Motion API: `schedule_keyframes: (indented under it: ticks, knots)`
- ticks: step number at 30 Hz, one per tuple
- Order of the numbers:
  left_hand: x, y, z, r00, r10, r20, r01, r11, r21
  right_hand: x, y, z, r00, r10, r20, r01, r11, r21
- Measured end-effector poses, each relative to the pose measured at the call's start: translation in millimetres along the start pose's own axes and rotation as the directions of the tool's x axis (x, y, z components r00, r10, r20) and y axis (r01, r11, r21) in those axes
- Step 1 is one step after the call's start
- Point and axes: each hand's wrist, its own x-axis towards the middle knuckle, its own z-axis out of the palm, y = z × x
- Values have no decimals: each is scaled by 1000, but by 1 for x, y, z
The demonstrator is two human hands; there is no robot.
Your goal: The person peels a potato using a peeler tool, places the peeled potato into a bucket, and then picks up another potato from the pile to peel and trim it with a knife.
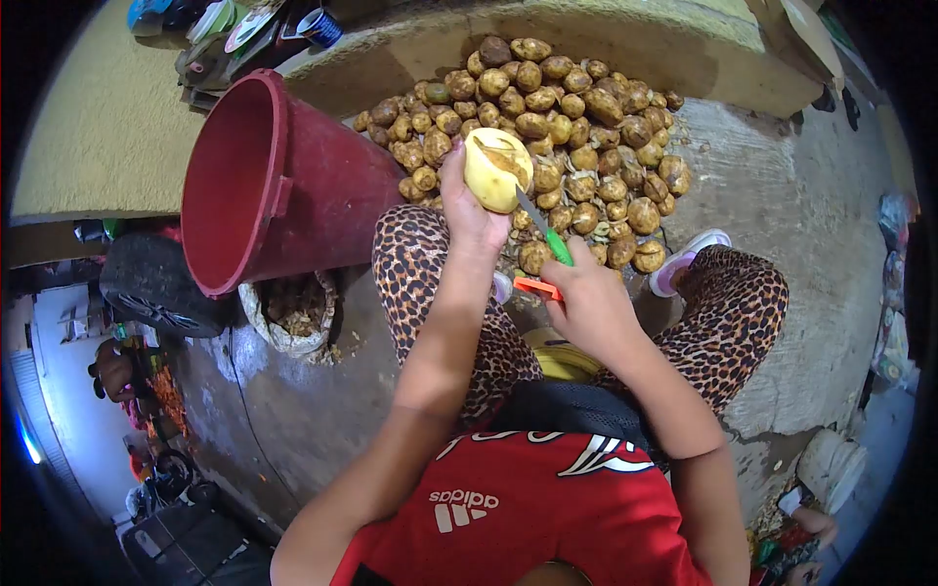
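A mostly peeled, pale yellow potato (495,186) rests in my left hand (471,210), its top side showing a brownish patch. My right hand (596,301) is closed around the green handle of a small knife (543,230), and the blade touches or nearly touches the potato's right side. An orange tool (537,288), perhaps a peeler, sticks out from the same right hand. Just beyond both hands lies a large heap of brown, unpeeled potatoes (583,137) on the floor, with peel scraps among them.
A big red bucket (322,190) lies tipped at the left, its mouth facing left. Below it stands a white sack (293,314) of scraps. A low ledge (674,57) runs behind the heap. A tyre (156,283) and people are farther left; another person is at lower right.
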Motion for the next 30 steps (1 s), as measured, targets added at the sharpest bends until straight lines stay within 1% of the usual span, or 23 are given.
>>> schedule_keyframes:
  ticks: [2,5,8,9,12,13,16,20,21,28,30]
  knots:
    - [-9,3,6,996,-80,49,79,997,15,3,2,-2,1000,2,11,-2,999,-33]
    - [-7,-4,5,997,-75,21,75,997,28,7,13,-4,997,-81,4,81,997,20]
    - [-9,-8,7,996,-57,63,55,998,28,17,36,-19,988,-153,36,133,936,327]
    - [-9,-7,8,995,-60,76,54,995,79,18,42,-22,983,-179,42,145,894,425]
    - [-17,-8,15,987,-119,112,109,990,89,19,52,-27,990,-138,39,92,819,566]
    - [-18,-10,16,984,-88,155,64,987,150,20,52,-30,987,-150,59,92,822,562]
    - [-16,-11,15,967,-39,253,-23,971,237,19,47,-23,993,-115,15,82,788,610]
    - [-15,-14,12,965,-32,261,-55,947,318,22,47,-19,995,-102,2,79,787,612]
    - [-15,-14,11,954,-46,297,-62,936,345,22,47,-19,995,-101,4,77,783,617]
    - [-15,-14,12,960,5,280,-120,912,393,23,42,-15,998,-55,-4,45,776,629]
    - [-17,-12,14,959,12,283,-136,897,420,24,44,-15,998,-67,-16,65,848,527]
